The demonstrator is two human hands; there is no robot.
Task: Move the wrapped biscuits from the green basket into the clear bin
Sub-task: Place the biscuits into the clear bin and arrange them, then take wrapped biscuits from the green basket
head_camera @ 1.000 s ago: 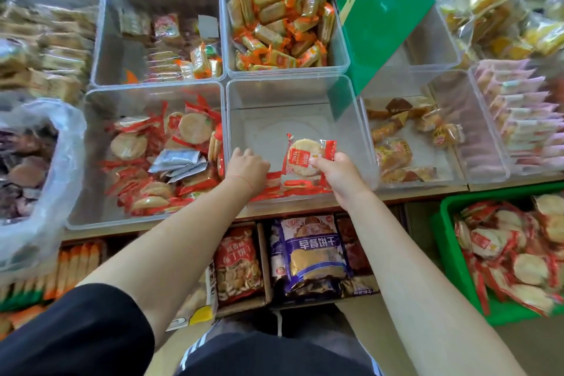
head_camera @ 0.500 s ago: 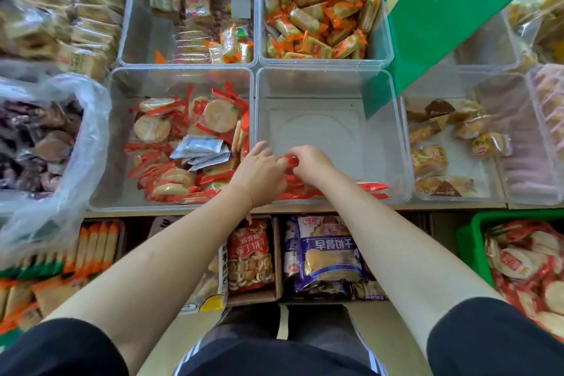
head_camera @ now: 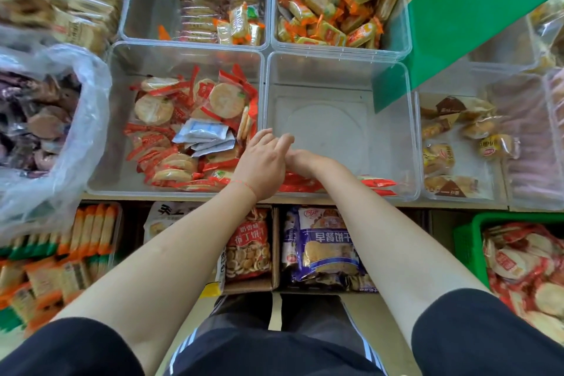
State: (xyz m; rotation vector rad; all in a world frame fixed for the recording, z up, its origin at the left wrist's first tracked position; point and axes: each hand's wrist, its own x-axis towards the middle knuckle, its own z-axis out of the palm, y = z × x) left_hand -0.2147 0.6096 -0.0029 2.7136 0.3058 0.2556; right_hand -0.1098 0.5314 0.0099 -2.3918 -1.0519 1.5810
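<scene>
Both hands meet over the near edge of the clear bin (head_camera: 338,76), a square tub of thin see-through plastic with rounded corners and a faint moulded circle on its floor. The left hand (head_camera: 262,165) lies back up with its fingers stretched forward and loosely spread, grasping nothing that shows. The right hand (head_camera: 300,160) is tucked just beside and partly under it; its fingers are hidden, so whether it holds anything cannot be told.

Along the near wall of that bin, below the hands, lie a few flat wrapped biscuits (head_camera: 378,183) with glossy red crimped ends; most of the bin floor is bare. To the right of the bin and lower down, the green basket (head_camera: 467,241) of hard slotted plastic holds a heap of round pale biscuits in shiny red-and-clear wrappers.

Directly left of the clear bin, a matching tub (head_camera: 122,162) carries the same round biscuits mixed with a few silvery-white sachets. Behind the bin another tub (head_camera: 403,49) is piled with small oblong packs in orange and gold foil. A stiff green card sign (head_camera: 476,9) leans over the bin's far right corner. Further left of the bin, a crinkled clear plastic bag (head_camera: 82,119) holds dark brown pieces.
</scene>
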